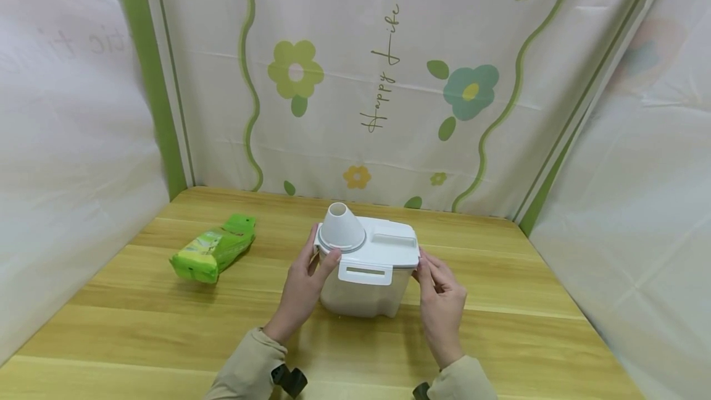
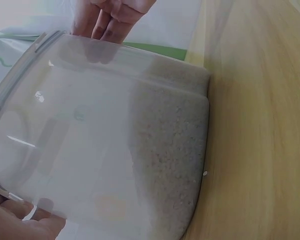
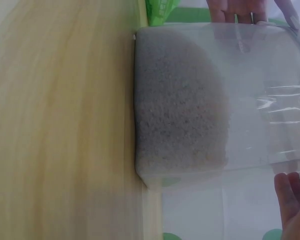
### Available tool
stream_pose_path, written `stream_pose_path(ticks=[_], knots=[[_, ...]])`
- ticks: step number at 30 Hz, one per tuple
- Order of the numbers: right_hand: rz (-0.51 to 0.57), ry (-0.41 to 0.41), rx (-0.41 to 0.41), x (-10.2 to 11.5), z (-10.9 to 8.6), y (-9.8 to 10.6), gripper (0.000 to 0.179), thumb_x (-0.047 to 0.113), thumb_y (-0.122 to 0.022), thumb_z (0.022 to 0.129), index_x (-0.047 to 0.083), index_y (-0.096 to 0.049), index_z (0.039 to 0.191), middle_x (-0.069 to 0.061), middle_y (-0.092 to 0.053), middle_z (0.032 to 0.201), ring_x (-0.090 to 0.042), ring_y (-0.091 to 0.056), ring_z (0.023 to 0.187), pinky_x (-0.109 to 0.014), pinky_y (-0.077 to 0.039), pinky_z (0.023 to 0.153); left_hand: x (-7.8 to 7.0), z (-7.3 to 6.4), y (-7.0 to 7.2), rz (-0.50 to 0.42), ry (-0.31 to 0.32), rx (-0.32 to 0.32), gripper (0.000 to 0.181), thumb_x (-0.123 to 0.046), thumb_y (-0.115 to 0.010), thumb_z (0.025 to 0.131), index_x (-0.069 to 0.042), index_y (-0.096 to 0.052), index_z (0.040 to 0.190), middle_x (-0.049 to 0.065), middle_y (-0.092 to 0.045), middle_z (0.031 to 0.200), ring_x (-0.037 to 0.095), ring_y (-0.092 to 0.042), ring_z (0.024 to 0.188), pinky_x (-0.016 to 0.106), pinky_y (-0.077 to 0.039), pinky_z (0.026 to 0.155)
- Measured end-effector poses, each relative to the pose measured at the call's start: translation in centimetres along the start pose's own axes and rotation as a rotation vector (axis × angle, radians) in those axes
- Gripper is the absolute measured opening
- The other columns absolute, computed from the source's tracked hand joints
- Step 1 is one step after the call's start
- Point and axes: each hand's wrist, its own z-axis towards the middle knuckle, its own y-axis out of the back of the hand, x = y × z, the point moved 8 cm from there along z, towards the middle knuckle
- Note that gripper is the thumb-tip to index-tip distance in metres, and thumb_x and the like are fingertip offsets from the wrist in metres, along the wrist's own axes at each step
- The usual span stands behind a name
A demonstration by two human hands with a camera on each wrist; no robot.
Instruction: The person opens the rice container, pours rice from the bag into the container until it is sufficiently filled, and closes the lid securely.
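Note:
A clear storage container [image 1: 355,298] stands upright on the table, with a white lid [image 1: 389,255] on top. A white cone-shaped cap [image 1: 340,228] rises from the lid's left part, and a slotted latch [image 1: 365,279] hangs at the front. Pale rice-like grains [image 2: 170,145] fill its lower part in the left wrist view. My left hand [image 1: 300,294] grips the container's left side near the rim, thumb by the lid's front edge. At the right end my right hand [image 1: 442,307] pinches the lid's edge; its fingertips are partly hidden.
A green plastic packet [image 1: 213,250] lies on the wooden table [image 1: 139,320] to the left of the container. One loose grain [image 2: 205,173] sits beside the container's base. Patterned fabric walls [image 1: 344,141] enclose the table's back and sides.

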Motion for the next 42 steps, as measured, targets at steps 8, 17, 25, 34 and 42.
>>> stream_pose_path(ticks=[8, 17, 25, 34, 42], knots=[[-0.001, -0.004, -0.002, 0.02, 0.02, -0.02, 0.022, 0.009, -0.062, 0.098, -0.001, -0.071, 0.115, -0.018, -0.066, 0.116, -0.02, -0.066, 0.101, -0.031, -0.055, 0.081, 0.01, 0.04, -0.04, -0.009, 0.004, 0.002, 0.076, -0.035, -0.06, 0.099, -0.013, -0.017, 0.157, 0.002, -0.017, 0.16, 0.019, -0.019, 0.144, 0.038, -0.024, 0.114], [-0.001, 0.004, 0.011, 0.17, -0.05, -0.06, 0.022, 0.009, -0.062, 0.098, -0.002, -0.071, 0.115, -0.017, -0.066, 0.116, -0.022, -0.065, 0.102, -0.031, -0.055, 0.082, 0.14, -0.05, -0.05, 0.001, 0.003, 0.001, 0.075, -0.036, -0.059, 0.1, -0.014, -0.018, 0.158, 0.002, -0.017, 0.16, 0.019, -0.018, 0.145, 0.038, -0.024, 0.114], [-0.006, 0.005, 0.008, 0.26, -0.03, -0.07, 0.022, 0.009, -0.062, 0.098, -0.003, -0.071, 0.114, -0.017, -0.066, 0.116, -0.021, -0.065, 0.102, -0.031, -0.055, 0.082, -0.08, -0.18, -0.08, 0.012, 0.009, 0.003, 0.075, -0.037, -0.059, 0.1, -0.015, -0.017, 0.158, 0.003, -0.018, 0.16, 0.019, -0.019, 0.144, 0.037, -0.024, 0.114], [-0.015, 0.022, 0.006, 0.06, -0.02, 0.02, 0.021, 0.007, -0.061, 0.098, -0.003, -0.071, 0.114, -0.017, -0.066, 0.116, -0.02, -0.066, 0.101, -0.031, -0.055, 0.081, -0.25, -0.2, -0.11, 0.004, 0.007, 0.002, 0.075, -0.037, -0.059, 0.1, -0.014, -0.017, 0.158, 0.006, -0.019, 0.16, 0.019, -0.019, 0.144, 0.037, -0.023, 0.114], [0.006, 0.036, 0.015, 0.22, -0.03, -0.02, 0.021, 0.007, -0.061, 0.098, -0.003, -0.071, 0.114, -0.019, -0.065, 0.116, -0.021, -0.066, 0.1, -0.032, -0.055, 0.081, -0.26, -0.15, -0.11, 0.001, 0.0, 0.002, 0.075, -0.036, -0.059, 0.1, -0.013, -0.017, 0.157, 0.009, -0.019, 0.16, 0.02, -0.02, 0.144, 0.037, -0.023, 0.114]])
